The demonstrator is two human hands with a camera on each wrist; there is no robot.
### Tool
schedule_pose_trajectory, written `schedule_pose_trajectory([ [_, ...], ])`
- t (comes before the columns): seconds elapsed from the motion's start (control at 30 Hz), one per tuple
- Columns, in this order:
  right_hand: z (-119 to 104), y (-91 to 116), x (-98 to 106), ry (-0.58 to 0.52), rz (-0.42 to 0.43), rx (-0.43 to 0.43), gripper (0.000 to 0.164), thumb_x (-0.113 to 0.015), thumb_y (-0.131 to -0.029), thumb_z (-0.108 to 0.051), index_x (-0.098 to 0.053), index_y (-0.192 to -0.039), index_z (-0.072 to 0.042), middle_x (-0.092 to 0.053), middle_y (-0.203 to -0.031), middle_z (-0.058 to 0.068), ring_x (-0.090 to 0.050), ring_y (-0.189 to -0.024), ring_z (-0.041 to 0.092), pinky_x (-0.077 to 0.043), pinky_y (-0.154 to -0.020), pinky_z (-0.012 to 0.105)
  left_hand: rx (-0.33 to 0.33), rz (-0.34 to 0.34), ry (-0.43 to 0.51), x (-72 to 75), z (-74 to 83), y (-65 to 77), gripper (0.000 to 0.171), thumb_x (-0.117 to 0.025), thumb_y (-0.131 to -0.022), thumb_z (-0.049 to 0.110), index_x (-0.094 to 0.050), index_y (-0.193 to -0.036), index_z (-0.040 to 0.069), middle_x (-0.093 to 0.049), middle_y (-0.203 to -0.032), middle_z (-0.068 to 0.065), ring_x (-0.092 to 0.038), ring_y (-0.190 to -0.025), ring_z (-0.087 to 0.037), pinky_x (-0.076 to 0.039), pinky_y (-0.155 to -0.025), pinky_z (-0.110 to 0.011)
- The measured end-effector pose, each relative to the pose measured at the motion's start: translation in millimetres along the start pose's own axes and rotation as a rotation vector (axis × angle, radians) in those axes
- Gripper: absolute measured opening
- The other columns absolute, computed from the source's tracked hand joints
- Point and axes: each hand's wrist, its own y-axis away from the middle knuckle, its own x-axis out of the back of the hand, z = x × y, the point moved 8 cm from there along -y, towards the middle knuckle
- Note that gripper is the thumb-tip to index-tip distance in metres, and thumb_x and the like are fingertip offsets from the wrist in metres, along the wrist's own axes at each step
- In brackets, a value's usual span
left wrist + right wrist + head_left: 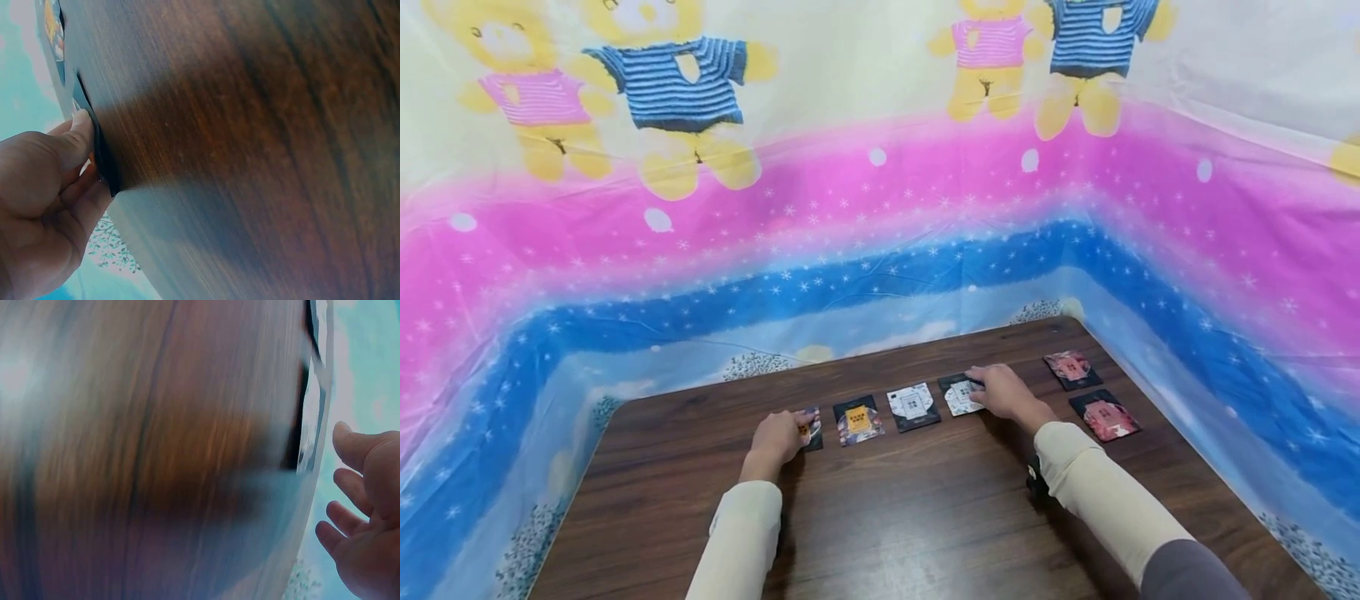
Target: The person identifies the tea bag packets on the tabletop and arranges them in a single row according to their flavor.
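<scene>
In the head view, my left hand (pixel 775 438) is at the left end of a row of small square packets. It pinches a dark packet with orange (pixel 812 432) between thumb and fingers, partly covering it. The left wrist view shows the thumb on the near face of this dark packet (pixel 105 156), its edge by the tabletop. My right hand (pixel 1009 392) is over the right side of a black-and-white packet (pixel 957 398). In the right wrist view, the right hand's fingers (pixel 350 487) are spread and loosely bent, apart from the white packet (pixel 309 419).
Between the hands lie an orange-labelled packet (pixel 858 419) and another white packet (pixel 913 407). Two red packets, one farther back (pixel 1071 368) and one nearer (pixel 1105 415), lie right of the right hand. A bear-printed curtain (pixel 880 208) borders the wooden table (pixel 887 517).
</scene>
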Motion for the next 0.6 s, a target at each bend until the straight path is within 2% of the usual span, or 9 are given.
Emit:
schedule_pose_trajectory([
  [0.23, 40, 7, 15, 0.023, 0.022, -0.027, 0.049, -0.067, -0.099, -0.017, -0.056, -0.145, -0.003, -0.055, -0.148, 0.022, -0.049, -0.138, 0.045, -0.041, -0.112, 0.059, 0.001, -0.001, 0.003, -4.1, -0.6, -1.8, 0.048, -0.07, -0.097, 0.026, -0.059, -0.144, 0.023, -0.06, -0.143, -0.021, -0.067, -0.11, -0.039, -0.054, -0.095, -0.053],
  [0.43, 92, 22, 41, 0.056, 0.057, -0.115, 0.05, -0.065, -0.099, -0.016, -0.054, -0.146, -0.002, -0.053, -0.147, 0.029, -0.047, -0.135, 0.054, -0.039, -0.109, 0.066, 0.0, 0.003, 0.012, -2.2, 0.2, -1.1, 0.047, -0.07, -0.097, 0.025, -0.06, -0.143, 0.022, -0.061, -0.142, -0.021, -0.066, -0.113, -0.039, -0.054, -0.097, -0.054],
  [0.6, 123, 29, 53, 0.069, 0.053, -0.163, 0.048, -0.062, -0.101, -0.015, -0.053, -0.145, 0.003, -0.047, -0.151, 0.03, -0.045, -0.135, 0.055, -0.039, -0.11, 0.064, 0.01, 0.006, 0.007, -0.2, 0.0, 1.6, 0.048, -0.07, -0.098, 0.024, -0.06, -0.144, 0.022, -0.06, -0.143, -0.022, -0.066, -0.112, -0.038, -0.054, -0.096, -0.052],
])
